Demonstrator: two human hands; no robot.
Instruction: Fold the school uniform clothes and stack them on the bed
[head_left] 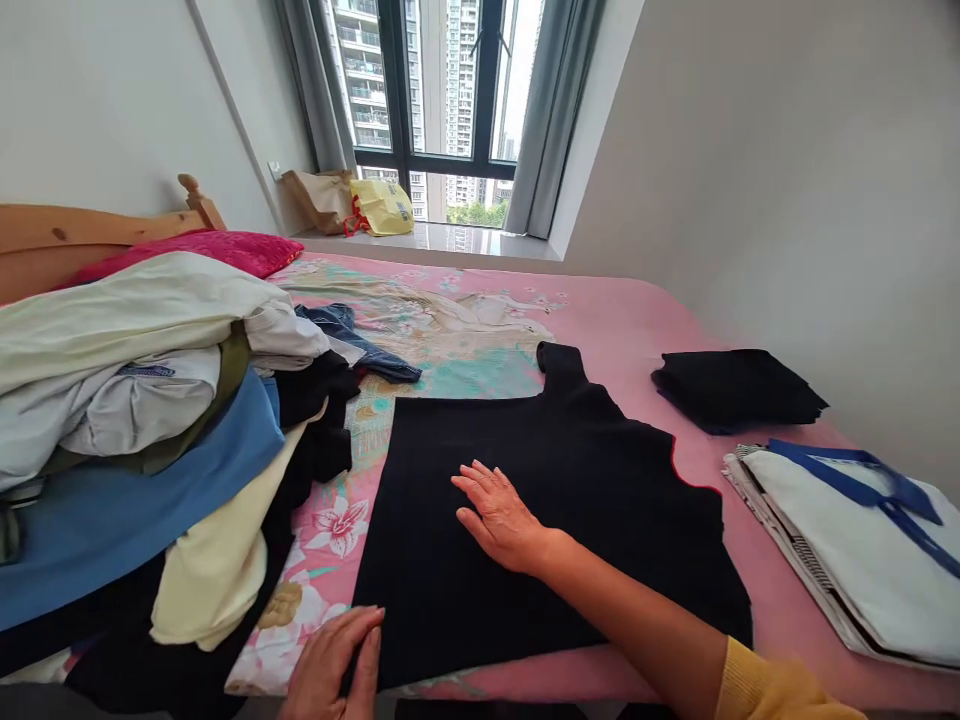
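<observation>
A black sleeveless top (600, 450) lies spread out on the bed, its neck end pointing right and red trim along one armhole. My right hand (499, 515) rests flat on the middle of the fabric, palm down with fingers stretched. At the near left corner of the hem, my left hand (337, 660) has thumb and fingers closed on the edge of the top. Part of that hand is cut off by the bottom of the view.
To the left is a heaped pile of clothes (150, 400), with jeans (360, 340) beyond it. Folded black clothes (739, 390) and a folded white stack with a blue tie (862, 550) sit at the right. Bags (382, 205) stand on the windowsill (465, 240).
</observation>
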